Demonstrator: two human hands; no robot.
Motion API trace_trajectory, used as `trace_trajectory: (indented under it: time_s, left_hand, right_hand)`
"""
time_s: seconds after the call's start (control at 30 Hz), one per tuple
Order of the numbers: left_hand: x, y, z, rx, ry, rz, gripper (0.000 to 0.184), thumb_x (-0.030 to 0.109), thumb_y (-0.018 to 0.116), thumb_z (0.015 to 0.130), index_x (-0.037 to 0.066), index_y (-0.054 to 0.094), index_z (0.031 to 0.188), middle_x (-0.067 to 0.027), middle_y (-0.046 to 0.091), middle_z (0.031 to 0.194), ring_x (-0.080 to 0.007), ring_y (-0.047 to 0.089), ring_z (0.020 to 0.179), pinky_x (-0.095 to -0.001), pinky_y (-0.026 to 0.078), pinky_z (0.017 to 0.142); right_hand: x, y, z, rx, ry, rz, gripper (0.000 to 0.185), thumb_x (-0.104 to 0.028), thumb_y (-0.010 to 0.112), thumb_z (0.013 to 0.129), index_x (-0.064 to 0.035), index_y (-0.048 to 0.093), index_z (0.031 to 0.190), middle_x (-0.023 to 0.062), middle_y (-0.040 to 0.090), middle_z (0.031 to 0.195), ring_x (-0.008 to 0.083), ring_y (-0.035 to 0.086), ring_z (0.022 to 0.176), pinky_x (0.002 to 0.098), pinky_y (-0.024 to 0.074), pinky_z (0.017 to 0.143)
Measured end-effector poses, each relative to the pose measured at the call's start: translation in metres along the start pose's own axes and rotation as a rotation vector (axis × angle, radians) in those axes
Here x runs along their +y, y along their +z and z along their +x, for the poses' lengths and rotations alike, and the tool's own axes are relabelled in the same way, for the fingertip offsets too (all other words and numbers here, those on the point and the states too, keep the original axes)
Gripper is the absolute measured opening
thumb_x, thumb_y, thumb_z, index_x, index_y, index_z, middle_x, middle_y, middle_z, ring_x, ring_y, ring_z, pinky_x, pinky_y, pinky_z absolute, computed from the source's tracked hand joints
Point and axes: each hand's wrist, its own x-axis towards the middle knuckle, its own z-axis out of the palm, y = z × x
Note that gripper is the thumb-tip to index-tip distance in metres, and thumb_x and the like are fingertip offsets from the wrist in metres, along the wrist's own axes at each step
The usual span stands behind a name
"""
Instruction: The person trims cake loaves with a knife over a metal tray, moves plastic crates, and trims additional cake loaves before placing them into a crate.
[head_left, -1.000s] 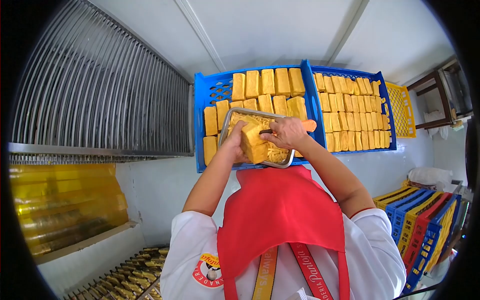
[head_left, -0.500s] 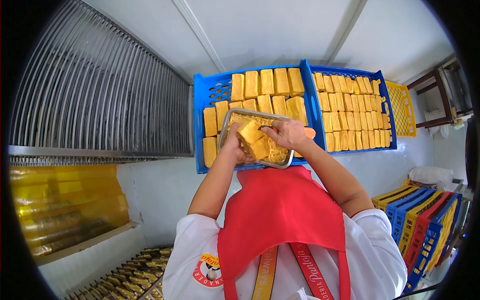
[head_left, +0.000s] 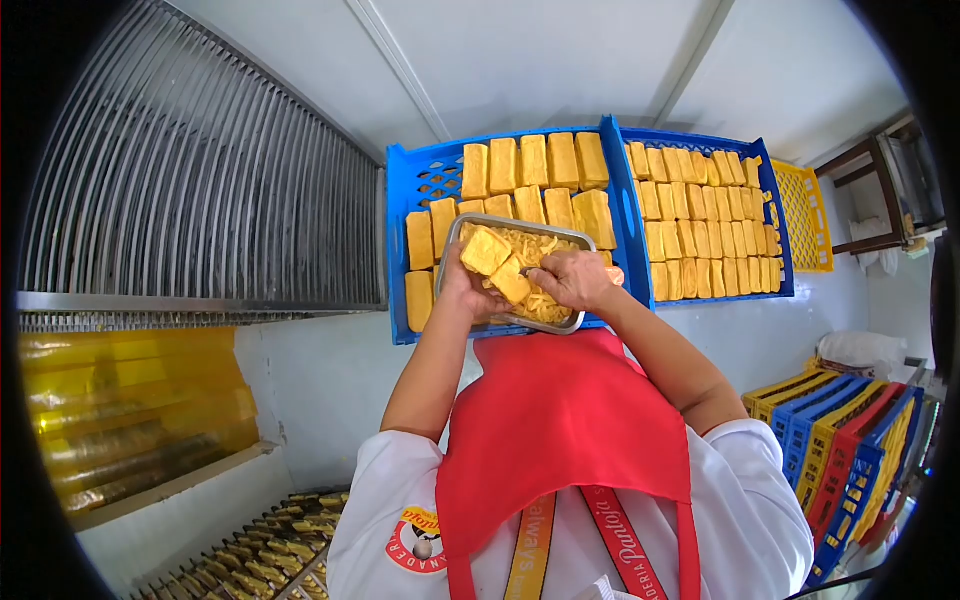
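My left hand (head_left: pixel 464 288) is closed around a small golden bread loaf (head_left: pixel 486 251), cut and opened into two block-like halves, over a metal tray (head_left: pixel 452 232). In my right hand (head_left: pixel 574 279) is an orange-handled knife (head_left: pixel 614 274). Its short visible dark part points at the lower half of the bread; the rest is hidden by my fingers and the bread. Pale yellow shreds (head_left: pixel 540 243) fill the tray around both hands. The tray sits over the near side of a blue crate (head_left: pixel 400 170) holding rows of golden loaves (head_left: pixel 533 160).
A second blue crate (head_left: pixel 765 160) on the right holds rows of similar loaves, with a yellow crate (head_left: pixel 800 220) beyond it. Metal racking (head_left: pixel 220 170) stands on the left. Stacked coloured crates (head_left: pixel 830 430) are at lower right, and filled racks (head_left: pixel 270 550) at lower left.
The bread has turned in my left hand, its two halves now showing more separately. My right hand has dropped slightly toward the near side of the tray, tilting the knife handle.
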Motion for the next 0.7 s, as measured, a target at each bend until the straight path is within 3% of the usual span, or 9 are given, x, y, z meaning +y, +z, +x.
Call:
trace_trajectory:
  time_s: [0.13, 0.2, 0.23, 0.3, 0.4, 0.5, 0.63, 0.7]
  left_hand:
    - [-0.003, 0.005, 0.0, -0.033, 0.005, 0.004, 0.062, 0.064, 0.039, 0.084, 0.02, 0.061, 0.12, -0.0105, 0.06, 0.118, -0.032, 0.056, 0.103, -0.0522, 0.042, 0.083]
    - [-0.005, 0.007, 0.0, -0.034, 0.038, -0.01, 0.061, 0.064, 0.04, 0.084, 0.019, 0.061, 0.12, -0.0098, 0.06, 0.121, -0.0323, 0.056, 0.108, -0.0526, 0.043, 0.085]
    - [-0.006, 0.008, -0.001, -0.034, 0.038, -0.01, 0.061, 0.064, 0.04, 0.084, 0.019, 0.061, 0.12, -0.0098, 0.06, 0.121, -0.0323, 0.056, 0.108, -0.0526, 0.043, 0.085]
    - [-0.006, 0.01, -0.002, 0.011, 0.044, -0.096, 0.062, 0.065, 0.041, 0.085, 0.018, 0.06, 0.121, -0.01, 0.059, 0.125, -0.0324, 0.056, 0.111, -0.0562, 0.043, 0.087]
    - [-0.002, 0.001, 0.011, -0.064, 0.031, -0.243, 0.064, 0.065, 0.039, 0.087, 0.017, 0.058, 0.125, -0.0104, 0.057, 0.128, -0.0332, 0.055, 0.113, -0.0582, 0.045, 0.087]
    - [-0.008, 0.008, 0.002, -0.057, 0.133, -0.2, 0.065, 0.064, 0.036, 0.088, 0.016, 0.056, 0.128, -0.0111, 0.056, 0.13, -0.0336, 0.054, 0.115, -0.0587, 0.047, 0.086]
    - [-0.017, 0.008, 0.007, -0.207, 0.181, -0.336, 0.066, 0.063, 0.033, 0.089, 0.017, 0.054, 0.131, -0.011, 0.055, 0.132, -0.0342, 0.053, 0.118, -0.0576, 0.047, 0.087]
    - [-0.019, 0.006, 0.009, -0.219, 0.181, -0.304, 0.071, 0.066, 0.035, 0.085, 0.016, 0.05, 0.134, -0.0129, 0.049, 0.136, -0.0349, 0.048, 0.122, -0.0606, 0.042, 0.093]
  right_hand:
    - [0.0, -0.002, 0.003, -0.081, -0.004, 0.022, 0.052, -0.051, 0.049, 0.093, -0.0058, 0.067, 0.073, 0.0156, 0.068, 0.077, 0.0347, 0.066, 0.073, 0.0459, 0.0504, 0.066]
    - [-0.002, -0.006, 0.007, -0.302, 0.146, -0.048, 0.06, -0.059, 0.047, 0.092, -0.0051, 0.067, 0.076, 0.019, 0.067, 0.077, 0.0355, 0.066, 0.078, 0.0459, 0.0504, 0.069]
    - [-0.002, -0.006, 0.007, -0.302, 0.146, -0.048, 0.06, -0.059, 0.047, 0.092, -0.0051, 0.067, 0.076, 0.019, 0.067, 0.077, 0.0355, 0.066, 0.078, 0.0459, 0.0504, 0.069]
    - [-0.001, -0.006, 0.007, -0.31, 0.383, 0.332, 0.068, -0.068, 0.046, 0.088, -0.0041, 0.067, 0.078, 0.0229, 0.066, 0.076, 0.0366, 0.067, 0.081, 0.0458, 0.051, 0.072]
    - [0.008, 0.001, 0.007, -0.155, 0.394, 0.289, 0.073, -0.074, 0.051, 0.081, -0.0033, 0.066, 0.079, 0.0246, 0.065, 0.076, 0.0377, 0.067, 0.083, 0.0465, 0.0513, 0.073]
    - [-0.005, -0.007, 0.001, -0.149, 0.343, 0.091, 0.076, -0.078, 0.054, 0.077, -0.0028, 0.066, 0.082, 0.0235, 0.066, 0.075, 0.0384, 0.067, 0.082, 0.047, 0.0513, 0.072]
    - [-0.008, 0.0, 0.003, -0.082, 0.334, 0.048, 0.078, -0.08, 0.057, 0.074, -0.0026, 0.065, 0.083, 0.0232, 0.066, 0.076, 0.0394, 0.067, 0.08, 0.0466, 0.0515, 0.071]
    - [-0.005, 0.004, 0.004, -0.099, 0.29, 0.129, 0.077, -0.079, 0.056, 0.075, -0.0032, 0.064, 0.081, 0.0224, 0.066, 0.075, 0.0392, 0.067, 0.077, 0.0466, 0.0518, 0.07]
